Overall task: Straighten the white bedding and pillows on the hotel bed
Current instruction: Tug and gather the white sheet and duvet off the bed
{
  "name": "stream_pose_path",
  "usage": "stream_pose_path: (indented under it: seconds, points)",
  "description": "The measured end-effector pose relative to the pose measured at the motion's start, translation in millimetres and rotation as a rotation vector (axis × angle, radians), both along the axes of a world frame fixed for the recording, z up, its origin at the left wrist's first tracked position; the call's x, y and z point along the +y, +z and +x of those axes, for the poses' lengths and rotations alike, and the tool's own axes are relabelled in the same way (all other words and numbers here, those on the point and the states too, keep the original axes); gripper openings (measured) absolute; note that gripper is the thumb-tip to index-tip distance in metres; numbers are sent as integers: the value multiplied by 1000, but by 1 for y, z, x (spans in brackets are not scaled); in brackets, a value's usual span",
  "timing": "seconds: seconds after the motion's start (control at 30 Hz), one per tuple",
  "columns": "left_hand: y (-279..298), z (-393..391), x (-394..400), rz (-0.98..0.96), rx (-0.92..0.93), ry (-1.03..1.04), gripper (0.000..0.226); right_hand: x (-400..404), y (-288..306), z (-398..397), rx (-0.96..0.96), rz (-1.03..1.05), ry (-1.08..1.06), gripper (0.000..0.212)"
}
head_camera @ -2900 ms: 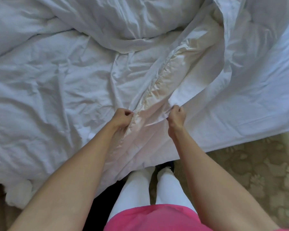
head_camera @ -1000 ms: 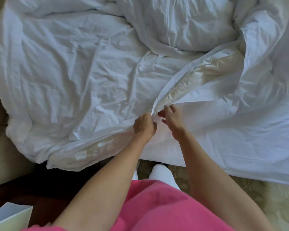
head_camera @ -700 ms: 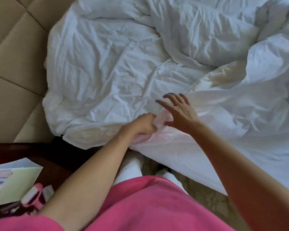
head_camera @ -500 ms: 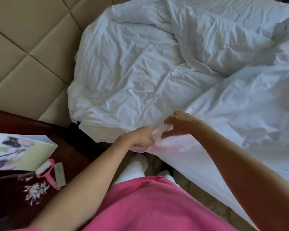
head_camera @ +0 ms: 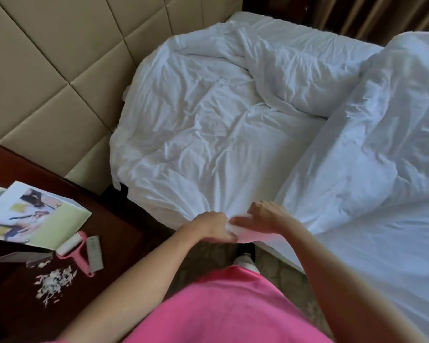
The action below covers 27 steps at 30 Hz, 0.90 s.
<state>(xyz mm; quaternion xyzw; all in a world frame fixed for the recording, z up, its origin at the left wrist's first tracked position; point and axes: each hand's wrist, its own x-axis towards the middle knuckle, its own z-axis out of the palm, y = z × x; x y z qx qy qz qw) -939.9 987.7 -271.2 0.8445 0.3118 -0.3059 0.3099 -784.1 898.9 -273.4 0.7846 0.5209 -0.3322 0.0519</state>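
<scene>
A crumpled white duvet [head_camera: 208, 125] covers the head end of the bed, bunched against the padded headboard. Its near edge hangs over the bed's side, where both hands meet. My left hand [head_camera: 208, 227] grips a fold of that edge in a fist. My right hand [head_camera: 265, 216] holds the same edge just to the right, fingers bent over the cloth. A second heap of white bedding [head_camera: 382, 134] lies piled on the right. A flatter white sheet [head_camera: 386, 256] spreads below it. No separate pillow is plainly visible.
The beige quilted headboard [head_camera: 60, 78] fills the upper left. A dark wooden nightstand [head_camera: 119, 263] at the left carries a brochure [head_camera: 35, 216], a pink lint roller [head_camera: 72, 251], a small remote and scattered white scraps [head_camera: 55, 280]. Patterned carpet shows by my feet.
The view has swung left toward the headboard and nightstand. My hands have worked along the duvet's edge toward the head of the bed; the right hand let go briefly, then took hold again.
</scene>
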Motion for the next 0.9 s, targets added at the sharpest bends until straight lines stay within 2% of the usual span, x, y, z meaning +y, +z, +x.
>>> stream_pose_path:
  seconds: [0.07,0.23,0.37,0.47,0.57,0.67,0.73,0.83,0.9]
  points:
    - [-3,-31,-9,71,10,-83,57,-14,4,-31,6,-6,-36,62]
    - [4,-93,-20,172,-69,-138,27,-43,13,-109,26,14,-180,68]
    - [13,-109,-40,217,-126,-146,8,-68,26,-130,-6,30,-252,70]
    - [13,-115,-62,299,-144,-199,9,-89,32,-138,-68,35,-218,73]
    - [20,-116,-69,440,-188,-250,11,-104,39,-144,-43,79,-226,69]
    - [30,-114,-68,514,-243,-225,12,-108,53,-139,-102,144,-82,43]
    - [35,-111,-69,528,-279,-210,10,-110,62,-129,-169,178,10,33]
    - [48,-104,-73,440,-227,-218,12,-116,63,-105,-206,144,112,41]
    - [60,-99,-69,319,-167,-270,21,-122,58,-84,-221,20,229,54]
